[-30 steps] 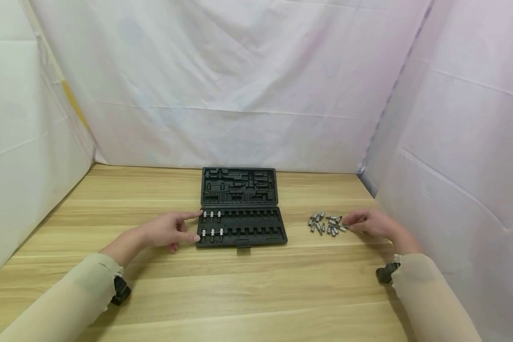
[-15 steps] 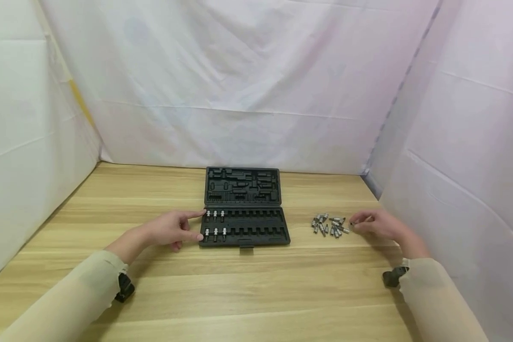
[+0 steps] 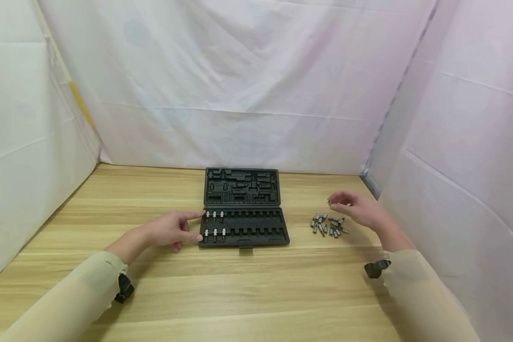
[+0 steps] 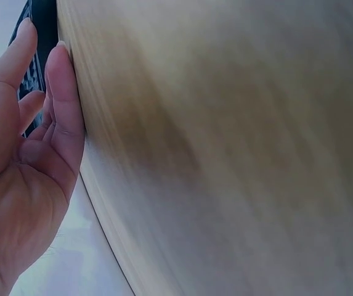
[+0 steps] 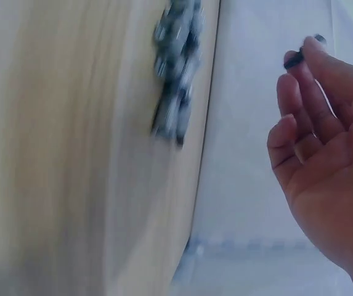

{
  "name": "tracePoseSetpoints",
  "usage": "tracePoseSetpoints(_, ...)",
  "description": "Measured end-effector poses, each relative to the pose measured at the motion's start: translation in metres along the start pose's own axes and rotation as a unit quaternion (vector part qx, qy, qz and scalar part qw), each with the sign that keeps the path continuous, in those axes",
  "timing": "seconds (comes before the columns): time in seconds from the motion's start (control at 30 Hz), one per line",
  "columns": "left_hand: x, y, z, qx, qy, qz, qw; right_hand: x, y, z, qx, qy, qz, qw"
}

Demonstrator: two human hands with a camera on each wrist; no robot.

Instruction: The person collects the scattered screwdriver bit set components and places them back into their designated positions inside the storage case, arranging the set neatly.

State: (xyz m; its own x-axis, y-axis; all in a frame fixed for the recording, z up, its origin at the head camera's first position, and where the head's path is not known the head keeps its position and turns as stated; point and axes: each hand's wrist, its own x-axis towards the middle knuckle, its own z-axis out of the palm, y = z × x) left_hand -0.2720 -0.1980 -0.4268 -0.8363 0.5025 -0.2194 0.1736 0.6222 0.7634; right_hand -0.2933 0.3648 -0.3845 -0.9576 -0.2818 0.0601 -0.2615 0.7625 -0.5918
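In the head view an opened black socket case [image 3: 254,224] lies on the table, lid tilted back. Two rows of silver bit sockets [image 3: 215,232] fill the left end of its tray. My left hand [image 3: 164,232] steadies the case's left edge, index finger at the rear corner and thumb at the front one. Between thumb and index finger, my right hand [image 3: 356,210] pinches a small bit socket [image 5: 294,60], raised above and behind the loose pile. That pile of bit sockets [image 3: 335,231] lies right of the case and looks blurred in the right wrist view.
Pale wood-grain table [image 3: 239,294] spreads under everything. White cloth walls [image 3: 239,137] enclose it at the back and both sides, the right one close beside the right arm. A black wrist device [image 3: 124,288] sits at each sleeve cuff.
My right hand has risen from the pile's right side and moved left and back, carrying one bit socket. The left hand keeps its place on the case.
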Motion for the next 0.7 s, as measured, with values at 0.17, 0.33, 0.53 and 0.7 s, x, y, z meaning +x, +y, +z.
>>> tracePoseSetpoints(0.17, 0.0, 0.0, 0.0, 0.001, -0.003, 0.003, 1.0, 0.016, -0.027, 0.016, 0.043, -0.006, -0.024, 0.999)
tracePoseSetpoints(0.33, 0.0, -0.003, 0.0, -0.008, -0.004, 0.005, 0.9999, 0.03, -0.051, 0.033, 0.063, -0.016, -0.049, 0.997)
tracePoseSetpoints(0.53, 0.0, -0.005, -0.001, -0.006, -0.002, 0.0, 1.0, 0.041, -0.072, 0.053, 0.097, -0.032, -0.058, 0.993)
tracePoseSetpoints(0.7, 0.002, -0.005, -0.001, -0.005, -0.005, 0.0, 1.0, 0.046, -0.085, 0.066, 0.117, -0.044, -0.059, 0.99)
